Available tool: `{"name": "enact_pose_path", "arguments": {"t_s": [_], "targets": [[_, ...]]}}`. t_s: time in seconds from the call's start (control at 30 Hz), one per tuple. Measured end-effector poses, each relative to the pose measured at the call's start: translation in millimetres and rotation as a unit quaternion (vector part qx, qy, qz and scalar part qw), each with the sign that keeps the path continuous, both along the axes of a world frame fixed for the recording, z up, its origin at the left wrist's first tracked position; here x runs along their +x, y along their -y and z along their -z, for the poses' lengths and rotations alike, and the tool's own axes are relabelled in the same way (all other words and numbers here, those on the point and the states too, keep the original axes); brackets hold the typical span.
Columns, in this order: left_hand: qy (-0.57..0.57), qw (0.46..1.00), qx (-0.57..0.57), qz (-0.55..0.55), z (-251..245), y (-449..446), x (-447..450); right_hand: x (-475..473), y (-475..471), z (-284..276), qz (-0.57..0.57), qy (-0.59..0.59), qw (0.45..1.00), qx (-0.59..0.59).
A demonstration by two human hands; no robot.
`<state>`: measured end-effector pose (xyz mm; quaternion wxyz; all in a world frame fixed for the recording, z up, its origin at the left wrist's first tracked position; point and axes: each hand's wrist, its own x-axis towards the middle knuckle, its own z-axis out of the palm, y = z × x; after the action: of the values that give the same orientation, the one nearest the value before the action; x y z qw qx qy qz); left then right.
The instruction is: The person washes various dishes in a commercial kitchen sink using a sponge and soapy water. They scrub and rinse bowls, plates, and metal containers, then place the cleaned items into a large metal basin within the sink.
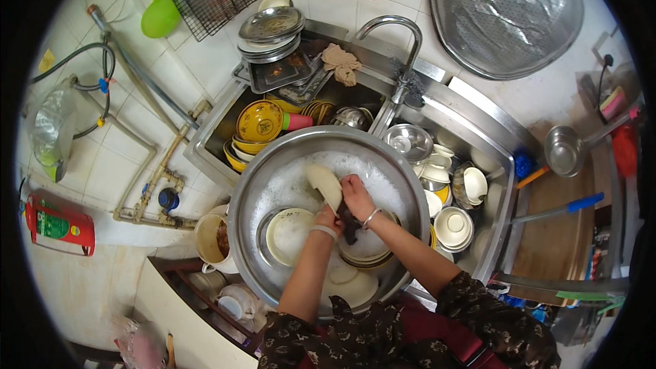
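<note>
Over a large round metal basin (pixel 238 266) of sudsy water, my left hand (pixel 329 220) grips the lower edge of a cream-coloured dish (pixel 326 184), which is tilted on its side. My right hand (pixel 357 197) is at the dish's right side, with a dark cloth (pixel 350 228) bunched beneath it; the fingers are partly hidden. A pale round plate (pixel 291 236) lies in the water left of my left wrist. Stacked dishes (pixel 366 253) sit under my right forearm, and another pale dish (pixel 353 287) lies near the basin's front.
Behind the basin, the left sink holds yellow bowls (pixel 260 121) and stacked metal trays (pixel 279 72). White and metal bowls (pixel 454 228) fill part of the right sink. A curved faucet (pixel 410 36) rises between them. A food-stained pot (pixel 209 238) stands left; a ladle (pixel 564 151) is at right.
</note>
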<state>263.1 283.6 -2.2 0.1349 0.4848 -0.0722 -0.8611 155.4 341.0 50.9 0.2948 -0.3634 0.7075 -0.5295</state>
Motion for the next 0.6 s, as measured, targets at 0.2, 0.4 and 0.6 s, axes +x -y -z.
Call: {"name": "enact_pose_path", "arguments": {"t_s": [0.2, 0.4, 0.6], "targets": [[-0.09, 0.996, -0.007, -0.015, 45.0, -6.5, -8.9, 10.5, 35.8, -45.3, -0.003, -0.164, 0.986, 0.013], [-0.322, 0.943, 0.07, -0.033, 20.9, -9.6, 2.7, -22.6, 74.3, -2.3, -0.171, -0.1, 0.964, 0.179], [-0.088, 0.996, 0.002, 0.014, -3.9, -27.3, -10.3, -29.1, 52.0, -23.7, -0.297, -0.432, 0.782, 0.338]]}}
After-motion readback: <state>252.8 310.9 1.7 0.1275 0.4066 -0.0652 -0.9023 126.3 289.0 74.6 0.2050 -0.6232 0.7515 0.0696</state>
